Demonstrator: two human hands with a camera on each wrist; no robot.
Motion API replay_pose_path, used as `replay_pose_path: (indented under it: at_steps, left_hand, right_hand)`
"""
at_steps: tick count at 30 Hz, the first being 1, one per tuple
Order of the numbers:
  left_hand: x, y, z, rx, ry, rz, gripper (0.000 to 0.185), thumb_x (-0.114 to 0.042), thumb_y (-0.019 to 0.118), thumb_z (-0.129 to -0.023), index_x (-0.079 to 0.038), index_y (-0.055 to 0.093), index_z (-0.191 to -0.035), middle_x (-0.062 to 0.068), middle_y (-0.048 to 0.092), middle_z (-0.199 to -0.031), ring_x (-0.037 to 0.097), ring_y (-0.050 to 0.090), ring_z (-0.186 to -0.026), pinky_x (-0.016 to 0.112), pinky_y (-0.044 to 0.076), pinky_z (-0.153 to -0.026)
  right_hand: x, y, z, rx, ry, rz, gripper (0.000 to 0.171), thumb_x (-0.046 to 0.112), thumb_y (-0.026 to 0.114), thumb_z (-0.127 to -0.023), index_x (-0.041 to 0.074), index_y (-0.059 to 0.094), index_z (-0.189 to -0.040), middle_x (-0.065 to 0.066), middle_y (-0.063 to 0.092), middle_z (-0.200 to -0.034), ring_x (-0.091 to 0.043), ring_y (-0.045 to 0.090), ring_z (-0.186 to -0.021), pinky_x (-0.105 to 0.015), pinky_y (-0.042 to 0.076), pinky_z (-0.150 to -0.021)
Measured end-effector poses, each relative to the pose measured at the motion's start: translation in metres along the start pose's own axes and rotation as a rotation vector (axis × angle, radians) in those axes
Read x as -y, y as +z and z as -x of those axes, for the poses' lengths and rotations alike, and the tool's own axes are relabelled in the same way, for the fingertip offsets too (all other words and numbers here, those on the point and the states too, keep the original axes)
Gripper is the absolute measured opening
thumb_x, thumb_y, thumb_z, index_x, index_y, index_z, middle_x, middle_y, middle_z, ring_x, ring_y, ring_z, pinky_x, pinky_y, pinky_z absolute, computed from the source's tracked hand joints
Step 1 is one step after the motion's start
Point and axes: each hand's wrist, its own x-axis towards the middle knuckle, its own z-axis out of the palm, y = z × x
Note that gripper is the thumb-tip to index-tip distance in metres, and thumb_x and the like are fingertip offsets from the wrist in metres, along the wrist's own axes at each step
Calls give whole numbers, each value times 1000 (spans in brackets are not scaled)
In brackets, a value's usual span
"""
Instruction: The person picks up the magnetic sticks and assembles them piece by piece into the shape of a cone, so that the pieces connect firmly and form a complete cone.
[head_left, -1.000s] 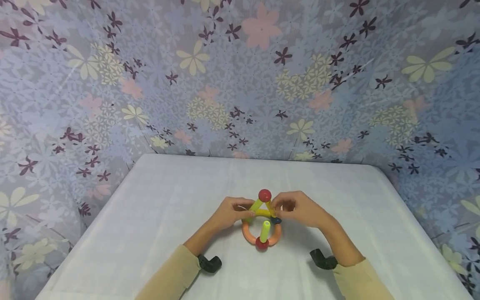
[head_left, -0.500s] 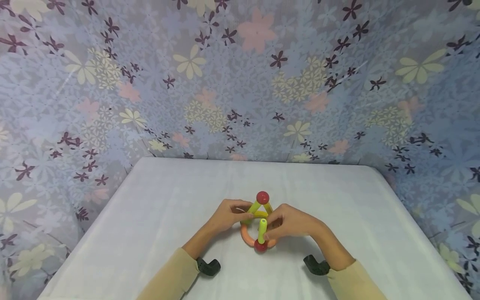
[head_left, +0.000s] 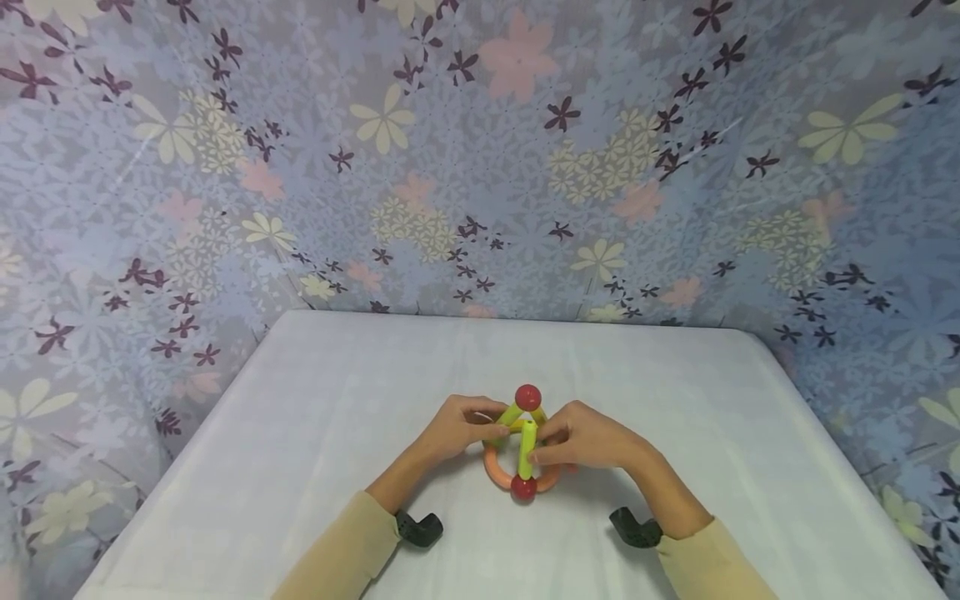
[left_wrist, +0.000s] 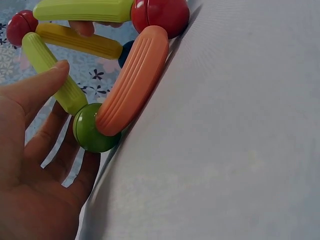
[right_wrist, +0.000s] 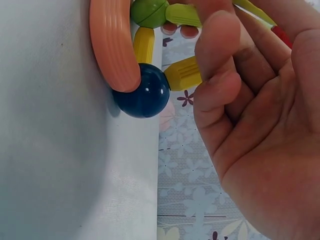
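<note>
A toy frame of sticks and balls stands on the white table. Its base is an orange curved ring with a red ball in front, and another red ball tops it. My left hand pinches a lime stick above a green ball, the thumb lying on it. My right hand pinches the lime stick that rises from the front red ball. A dark blue ball joins the orange curve and yellow sticks.
The table is covered by a white cloth and is walled at the back and sides by a flowered curtain. Black camera mounts sit at both wrists. Bare cloth lies to the left and right of the toy.
My right hand came down from the sticks near the top ball and took hold of the front lime stick, whose free end now stands higher. The left hand kept its grip.
</note>
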Motion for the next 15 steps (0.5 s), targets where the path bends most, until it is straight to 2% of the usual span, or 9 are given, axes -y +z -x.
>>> replay_pose_path:
  at_steps: [4,8,15]
  left_hand:
    - [-1,-1,1,9,3,8,32,-22,74,-85,-14,70,-116,-4,69,-109,22,62,-102,32,53,-83]
    - [-1,-1,1,17,1,13,31,-21,73,-86,-13,70,-116,-4,69,-109,21,62,-103,32,54,-83]
    - [-5,-1,1,20,-5,29,30,-16,74,-85,-11,70,-115,0,69,-108,23,62,-103,32,54,-82]
  right_hand:
    - [0,0,0,12,-5,-6,21,31,71,-88,10,75,-86,-5,66,-62,-27,55,-49,-24,42,-44]
    - [-1,0,0,24,-11,-17,22,31,69,-89,10,75,-86,-1,69,-66,-29,58,-52,-25,45,-45]
    - [-2,0,0,16,2,-29,15,31,70,-89,18,75,-89,-1,68,-64,-20,54,-45,-23,39,-42]
